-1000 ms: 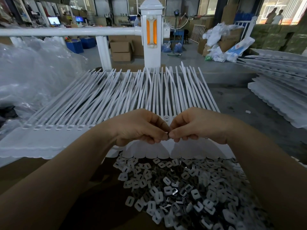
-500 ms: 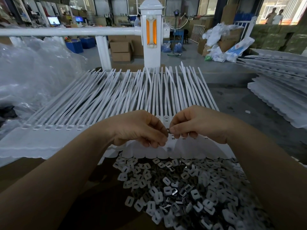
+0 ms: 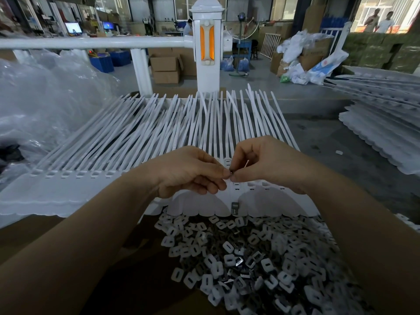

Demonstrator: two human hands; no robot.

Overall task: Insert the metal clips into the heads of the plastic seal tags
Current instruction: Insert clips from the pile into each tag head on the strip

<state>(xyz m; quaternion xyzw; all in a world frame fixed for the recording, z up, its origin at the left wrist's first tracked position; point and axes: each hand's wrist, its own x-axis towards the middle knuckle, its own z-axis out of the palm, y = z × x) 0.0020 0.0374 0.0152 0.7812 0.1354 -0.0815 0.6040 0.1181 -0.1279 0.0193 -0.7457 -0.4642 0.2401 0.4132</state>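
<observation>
A row of white plastic seal tags [image 3: 141, 142] lies fanned out in front of me, straps pointing away and heads [image 3: 68, 173] toward me. My left hand [image 3: 193, 171] and my right hand [image 3: 263, 162] meet fingertip to fingertip just above the heads near the middle. Between them they pinch a small dark metal clip [image 3: 231, 172]. One more metal clip [image 3: 234, 208] lies on the tags' white flat ends below my hands. A heap of metal clips [image 3: 245, 258] fills the box right under my forearms.
Crumpled clear plastic bags [image 3: 45, 98] lie at the left. More stacked strips of seal tags [image 3: 381, 128] sit at the right. A white rail and post [image 3: 205, 53] stand behind the tags. Cardboard boxes and two people stand far back.
Both hands have lifted a little and shifted slightly right along the heads, fingertips still together. A single clip now lies on the white flat ends below them.
</observation>
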